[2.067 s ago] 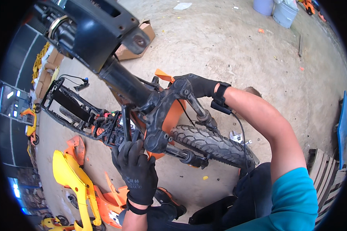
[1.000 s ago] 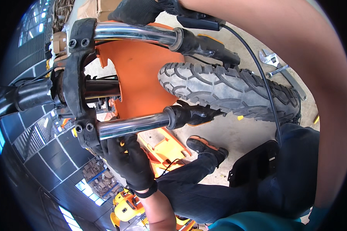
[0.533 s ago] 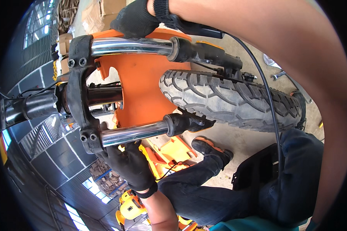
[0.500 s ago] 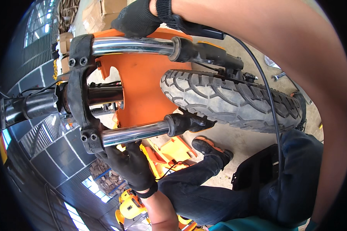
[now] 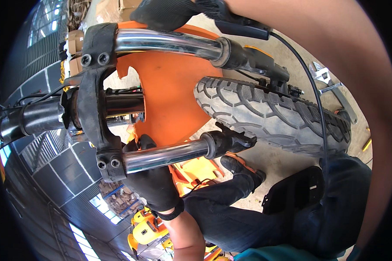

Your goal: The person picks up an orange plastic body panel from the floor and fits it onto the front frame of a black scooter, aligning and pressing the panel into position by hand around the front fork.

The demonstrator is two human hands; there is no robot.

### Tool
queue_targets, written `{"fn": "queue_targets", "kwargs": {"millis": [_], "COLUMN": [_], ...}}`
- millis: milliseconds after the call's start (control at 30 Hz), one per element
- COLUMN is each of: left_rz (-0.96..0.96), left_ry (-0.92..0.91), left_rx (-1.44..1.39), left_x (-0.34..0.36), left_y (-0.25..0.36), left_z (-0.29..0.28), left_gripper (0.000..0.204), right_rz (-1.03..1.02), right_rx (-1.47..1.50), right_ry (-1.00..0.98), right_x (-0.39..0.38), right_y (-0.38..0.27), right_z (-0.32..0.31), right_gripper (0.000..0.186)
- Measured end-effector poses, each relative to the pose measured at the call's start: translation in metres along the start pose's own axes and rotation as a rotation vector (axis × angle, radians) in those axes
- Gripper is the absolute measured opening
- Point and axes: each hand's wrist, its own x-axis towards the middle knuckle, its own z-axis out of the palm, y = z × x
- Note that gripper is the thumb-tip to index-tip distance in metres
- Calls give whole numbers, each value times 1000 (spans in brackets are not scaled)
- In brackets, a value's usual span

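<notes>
In front of me lies a motorbike front fork, its black clamp (image 5: 91,104) joining two chrome tubes, the upper tube (image 5: 167,42) and the lower tube (image 5: 170,154). A curved orange fender (image 5: 170,95) sits between and behind them, beside the knobbly tyre (image 5: 265,115). My right hand (image 5: 165,14), in a black glove, closes over the fender's top edge, above the upper tube. My left hand (image 5: 154,185), also gloved, passes behind the lower tube. Its fingertips show apart beyond the tube, near the fender's lower edge; the rest of the fingers is hidden.
A black cable (image 5: 314,91) hangs from a device (image 5: 241,28) at my right wrist. Wrenches (image 5: 335,89) lie on the floor at right. A black panel (image 5: 297,189) rests against my legs. Yellow machine bodies (image 5: 146,228) and orange-yellow parts (image 5: 198,172) are beyond my left arm.
My left hand has reached up behind the lower tube, so fingertips now show past it. Fork, fender and wheel appear shifted right in view. My right hand stays on the fender edge.
</notes>
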Motion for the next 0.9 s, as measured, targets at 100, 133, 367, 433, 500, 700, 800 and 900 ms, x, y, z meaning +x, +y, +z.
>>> {"fn": "queue_targets", "kwargs": {"millis": [100,133,367,433,500,700,800,900], "left_rz": [-66,-14,31,109,110,15,24,86], "left_ry": [-86,-59,57,63,34,80,93,56], "left_rx": [-149,-116,-29,71,92,111,135,191], "left_x": [-1,-2,3,9,15,11,5,8], "left_y": [-5,-8,-6,2,7,5,-1,5], "left_z": [-2,0,-6,-7,-10,-8,-8,-14], "left_gripper": [25,25,38,37,33,36,41,54], "right_rz": [6,15,-110,46,-6,12,93,129], "right_rx": [-24,-33,63,147,260,418,501,468], "right_ry": [-1,-5,95,14,20,-58,-135,-182], "right_x": [1,-1,0,-1,-2,-1,5,12], "right_y": [2,3,1,-16,-11,-17,-18,-10], "right_z": [-4,-6,-7,-19,-22,-43,-41,-41], "right_gripper": [41,41,39,42,49,68,68,67]}}
